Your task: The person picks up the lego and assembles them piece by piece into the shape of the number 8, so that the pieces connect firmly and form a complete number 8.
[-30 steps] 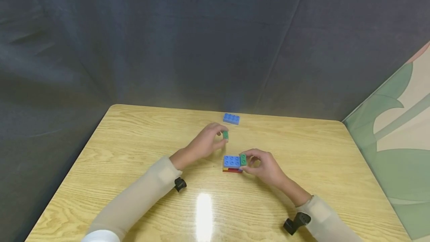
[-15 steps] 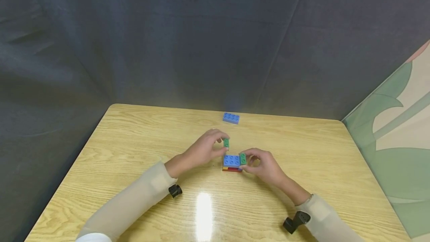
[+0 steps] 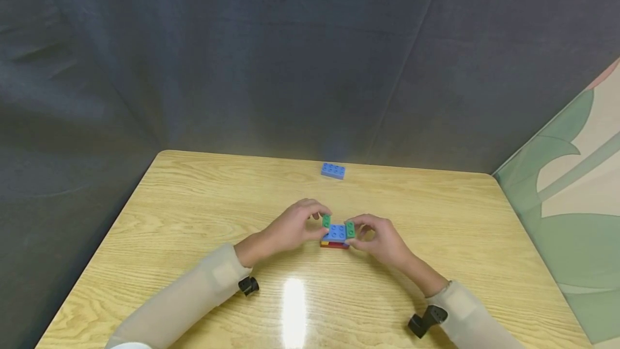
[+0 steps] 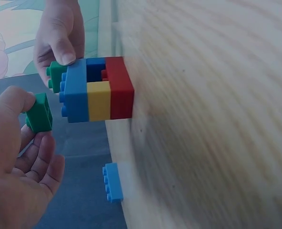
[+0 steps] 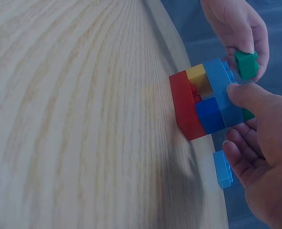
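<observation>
Near the table's middle stands a stack of toy building bricks: a red brick [image 4: 121, 90] at the bottom, a yellow brick [image 4: 99, 101] and a dark blue brick [image 5: 210, 116] with a gap between them, and a light blue brick [image 3: 337, 234] across the top. A green two-stud brick [image 3: 350, 229] sits on its right end. My right hand [image 3: 385, 241] grips that end, the thumb against the light blue brick. Between thumb and fingers, my left hand [image 3: 290, 228] pinches another green brick [image 4: 40, 114], held just above the stack's left end, apart from its studs.
Another light blue brick [image 3: 333, 170] lies by the far edge of the wooden table [image 3: 203, 203]. Dark cloth [image 3: 290, 69] hangs behind and to the left. A patterned panel [image 3: 576, 220] is on the right.
My left hand has brought its green brick nearer to me, from beyond the stack to over its left end. The right hand has stayed at the stack.
</observation>
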Motion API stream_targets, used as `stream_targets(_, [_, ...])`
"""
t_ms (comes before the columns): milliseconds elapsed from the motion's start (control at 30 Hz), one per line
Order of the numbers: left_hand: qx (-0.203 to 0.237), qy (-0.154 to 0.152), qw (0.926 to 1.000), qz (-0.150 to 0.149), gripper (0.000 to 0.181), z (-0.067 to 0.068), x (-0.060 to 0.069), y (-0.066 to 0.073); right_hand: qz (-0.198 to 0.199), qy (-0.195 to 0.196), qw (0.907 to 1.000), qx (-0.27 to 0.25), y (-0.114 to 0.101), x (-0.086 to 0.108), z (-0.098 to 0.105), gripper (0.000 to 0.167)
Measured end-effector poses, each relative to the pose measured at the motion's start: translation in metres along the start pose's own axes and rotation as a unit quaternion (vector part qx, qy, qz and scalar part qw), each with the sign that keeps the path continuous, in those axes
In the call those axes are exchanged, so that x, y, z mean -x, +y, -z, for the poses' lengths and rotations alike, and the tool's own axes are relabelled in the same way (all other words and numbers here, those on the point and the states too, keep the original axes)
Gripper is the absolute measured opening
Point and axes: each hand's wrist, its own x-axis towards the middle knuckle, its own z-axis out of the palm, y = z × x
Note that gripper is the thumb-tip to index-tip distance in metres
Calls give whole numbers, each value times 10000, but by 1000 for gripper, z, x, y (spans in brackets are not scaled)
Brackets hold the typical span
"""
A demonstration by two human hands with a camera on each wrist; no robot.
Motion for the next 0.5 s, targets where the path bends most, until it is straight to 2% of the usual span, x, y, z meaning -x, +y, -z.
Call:
stream_targets(233, [95, -62, 9999, 128, 38, -5, 2, -3, -3, -6, 10000, -14, -1, 0, 1, 33])
stream_targets(500, [101, -56, 9998, 138, 37, -7, 3, -2, -42, -16, 10000, 13, -1, 0, 1, 32])
